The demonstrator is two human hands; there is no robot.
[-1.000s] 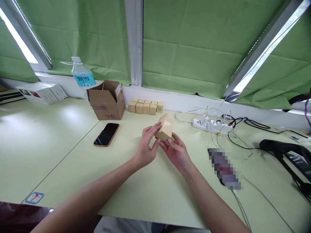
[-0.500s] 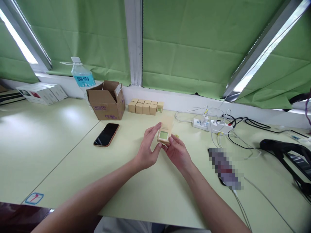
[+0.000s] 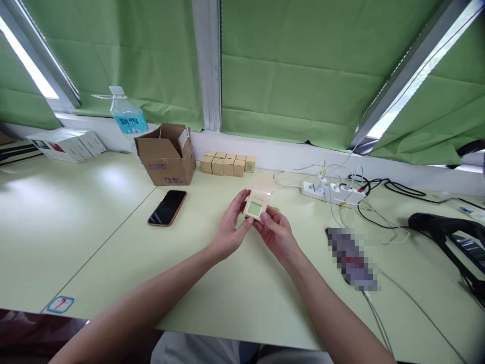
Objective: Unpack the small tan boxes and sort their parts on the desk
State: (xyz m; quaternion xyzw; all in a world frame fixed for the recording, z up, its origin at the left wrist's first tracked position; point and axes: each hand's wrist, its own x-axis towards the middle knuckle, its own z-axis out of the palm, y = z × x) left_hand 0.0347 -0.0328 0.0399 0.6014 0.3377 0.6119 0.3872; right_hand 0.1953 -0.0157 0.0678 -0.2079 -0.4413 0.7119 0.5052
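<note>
A small tan cardboard box with a pale green square on its face is held between my two hands above the table. My left hand grips its left side, fingers behind and thumb at the lower edge. On the lower right, my right hand pinches the box with its thumb in front. At the box's far end a pale flap stands up. A bit of something yellow shows just behind my right fingers, too small to name.
Several small tan boxes line the wall beside an open brown carton and a water bottle. A phone lies to the left. Rightward are a power strip with cables, a blurred-out device and a black frame.
The box has tilted so that its green-marked face turns more toward me. My left fingers have wrapped closer around its side, and my right thumb has shifted slightly left.
</note>
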